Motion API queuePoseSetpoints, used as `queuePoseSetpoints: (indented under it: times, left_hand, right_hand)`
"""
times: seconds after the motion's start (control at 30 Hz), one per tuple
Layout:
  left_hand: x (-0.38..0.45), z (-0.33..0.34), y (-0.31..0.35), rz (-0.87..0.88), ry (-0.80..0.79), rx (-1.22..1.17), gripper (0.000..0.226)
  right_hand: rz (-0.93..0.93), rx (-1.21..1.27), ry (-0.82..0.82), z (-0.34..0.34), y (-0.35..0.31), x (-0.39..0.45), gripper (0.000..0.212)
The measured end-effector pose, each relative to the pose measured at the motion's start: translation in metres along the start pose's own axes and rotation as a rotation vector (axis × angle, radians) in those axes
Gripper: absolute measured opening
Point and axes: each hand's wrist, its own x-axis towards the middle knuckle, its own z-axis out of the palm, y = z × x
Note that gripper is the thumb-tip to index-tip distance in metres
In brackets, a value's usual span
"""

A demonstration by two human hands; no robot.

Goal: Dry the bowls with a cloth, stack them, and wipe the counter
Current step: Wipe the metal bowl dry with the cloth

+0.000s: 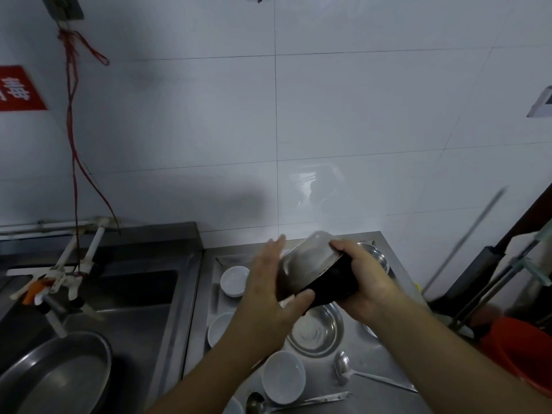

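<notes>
We dry a steel bowl held tilted above the bench.

Our left hand braces the bowl's side with straight fingers, thumb under its rim; our right hand grips a dark cloth against the rim, so the bowl can turn. Below at 6 o'clock sits another empty steel bowl; empty white bowls lie toward 8 o'clock.

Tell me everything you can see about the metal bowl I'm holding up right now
The steel bowl is shiny, round and looks like stainless metal, blurred in the picture. It is held tilted above the counter, its outside and base toward the camera. The left hand rests against its side, fingers straight, thumb under the rim. The right hand presses a dark cloth against it.
</notes>
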Motion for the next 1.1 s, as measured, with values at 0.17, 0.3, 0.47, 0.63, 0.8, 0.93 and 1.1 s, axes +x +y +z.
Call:
queuePoseSetpoints:
  times: [0.17, 0.3, 0.47, 0.63, 0.8, 0.93, 1.1]
  left_hand:
    - [-0.001, 0.013, -0.011, -0.590, 0.286, -0.447, 0.027]
    - [-0.003, 0.020, -0.008, -0.694, 0.139, -1.053, 0.032]
    - [0.010, 0.011, -0.005, -0.705, 0.338, -1.333, 0.028]
    - [0.027, -0.018, -0.002, -0.613, 0.464, -1.369, 0.025]
    - [0.021, -0.041, -0.004, -0.535, 0.389, -0.993, 0.019]
    - [0.017, -0.029, 0.007, -0.491, 0.339, -0.930, 0.021]
    - [0.007, -0.009, 0.029, -0.353, 0.137, -0.938, 0.028]
  right_hand:
    - [-0.101, 0.085, -0.066, -0.009, 0.005, 0.003, 0.038]
    - [-0.088, 0.095, -0.117, -0.011, 0.017, 0.000, 0.039]
    - [-0.023, -0.023, -0.068, -0.015, 0.032, -0.006, 0.061]
    - [0.135, -0.144, 0.087, -0.032, 0.039, -0.015, 0.067]
    - [-0.119, -0.158, 0.047, -0.037, 0.027, -0.021, 0.033]
    - [-0.531, -0.469, -0.134, -0.013, 0.011, -0.029, 0.042]
    - [-1.055, -1.129, -0.235, 0.011, 0.010, -0.039, 0.044]
